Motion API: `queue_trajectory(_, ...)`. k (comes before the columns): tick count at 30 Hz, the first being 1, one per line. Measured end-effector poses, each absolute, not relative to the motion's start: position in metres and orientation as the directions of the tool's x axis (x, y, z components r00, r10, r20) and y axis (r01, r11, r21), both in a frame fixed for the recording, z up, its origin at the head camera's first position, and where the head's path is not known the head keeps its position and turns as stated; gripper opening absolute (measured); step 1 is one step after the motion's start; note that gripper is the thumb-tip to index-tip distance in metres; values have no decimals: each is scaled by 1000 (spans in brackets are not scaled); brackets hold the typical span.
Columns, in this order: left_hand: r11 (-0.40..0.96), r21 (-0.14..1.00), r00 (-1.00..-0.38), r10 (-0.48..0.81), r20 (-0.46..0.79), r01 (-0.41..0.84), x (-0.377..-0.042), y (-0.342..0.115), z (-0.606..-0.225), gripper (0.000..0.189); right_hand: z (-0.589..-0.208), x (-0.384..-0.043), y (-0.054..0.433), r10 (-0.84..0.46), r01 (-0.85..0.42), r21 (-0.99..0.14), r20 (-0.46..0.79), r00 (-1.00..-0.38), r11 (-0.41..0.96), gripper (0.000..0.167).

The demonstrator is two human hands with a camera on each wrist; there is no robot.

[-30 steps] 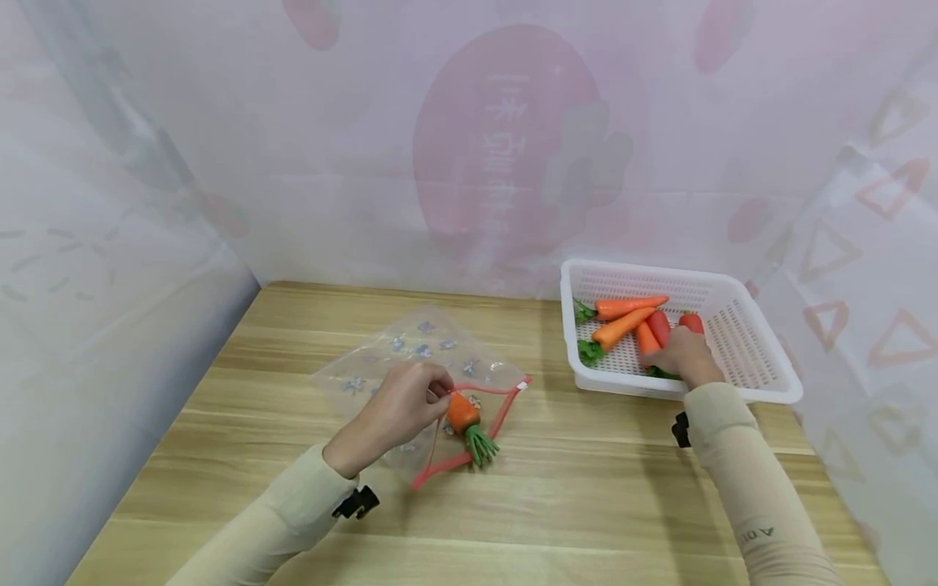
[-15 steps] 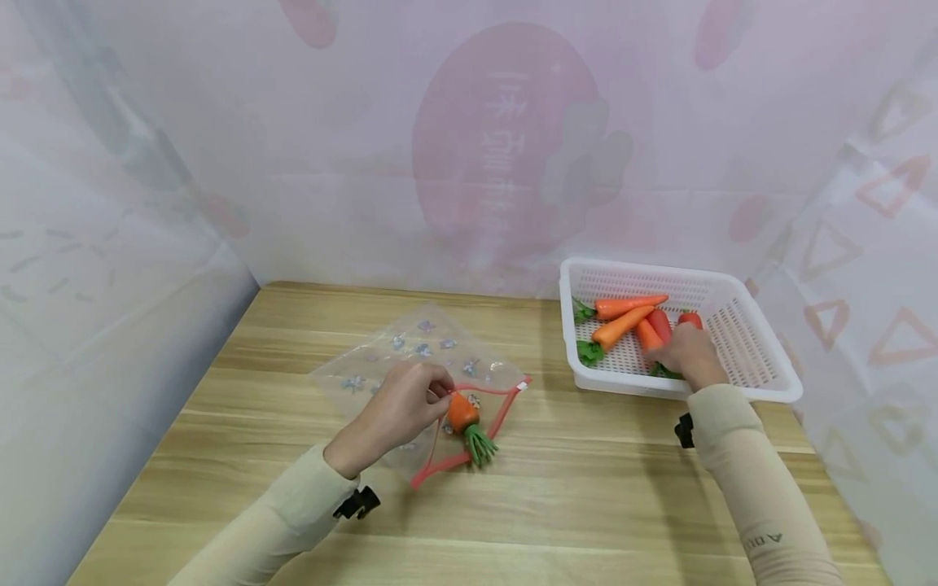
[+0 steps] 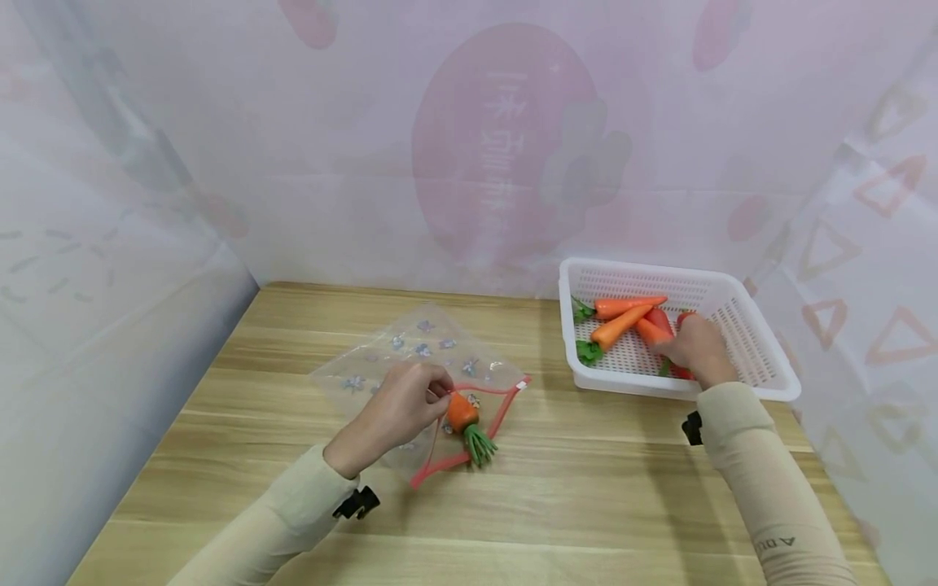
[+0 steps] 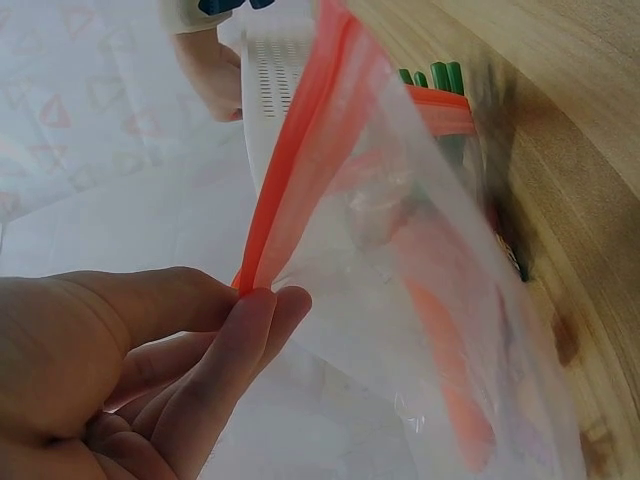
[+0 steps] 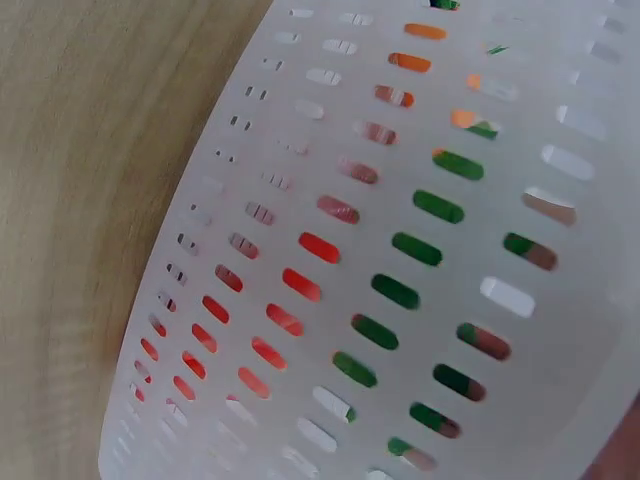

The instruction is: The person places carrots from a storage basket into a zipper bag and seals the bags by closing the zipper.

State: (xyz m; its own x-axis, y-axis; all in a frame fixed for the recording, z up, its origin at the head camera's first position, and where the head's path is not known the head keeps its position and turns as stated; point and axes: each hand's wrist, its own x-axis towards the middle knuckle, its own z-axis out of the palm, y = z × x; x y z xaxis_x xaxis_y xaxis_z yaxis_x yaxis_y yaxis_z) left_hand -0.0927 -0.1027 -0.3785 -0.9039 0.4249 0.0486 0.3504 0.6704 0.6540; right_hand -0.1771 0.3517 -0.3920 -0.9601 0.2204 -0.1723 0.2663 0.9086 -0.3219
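Left hand (image 3: 401, 411) pinches the lip of a clear, flower-printed bag (image 3: 392, 350) between thumb and fingers, the remaining fingers loosely folded; the left wrist view confirms this grip on the red zip edge (image 3: 501, 416). One orange carrot (image 3: 462, 413) lies in the bag mouth, just right of the left hand, its green top crossing the near zip edge. Right hand (image 3: 699, 350) reaches over the near rim of a white perforated basket (image 3: 771, 342), fingers bent downward at a red-orange carrot (image 3: 650, 332); fingertips are hidden, so its opening and any hold cannot be told. Two further carrots, an upper carrot (image 3: 619, 308) and a lower carrot (image 3: 619, 328), lie to the left of the right hand. The right wrist view faces the basket's outer wall, where red, orange and green show through the slots; the head view shows the contents from above. Wood-grain bench (image 3: 579, 488) supports bag and basket. Pale printed sheets (image 3: 330, 203) stand beyond both hands and along either side. Visible wood separates the left hand and bag from the basket and extends on the near side of both. Perforated basket wall stands just right of the right hand, and the far rim lies beyond it.
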Motion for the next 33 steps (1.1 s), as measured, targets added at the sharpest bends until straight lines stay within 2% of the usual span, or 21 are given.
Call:
queue_trajectory(7,660,660,-900,431,56,358,-94,-103,-380,9,-388,-176,355,228,267,-349,-151,-962,898,33)
queue_trajectory(14,649,653,-891,445,91,391,-94,-103,-381,9,-385,-171,354,215,253,-397,-138,-967,882,35)
queue_trajectory(21,651,648,-889,448,92,396,-95,-103,-382,10,-383,-167,355,209,234,-381,-107,-972,894,34)
queue_trajectory(27,650,645,-888,450,99,401,-95,-102,-381,10,-379,-161,358,223,258,-440,-130,-966,860,33)
queue_trajectory(33,650,643,-887,450,104,405,-94,-102,-381,9,-374,-157,358,205,221,-437,-83,-975,872,31)
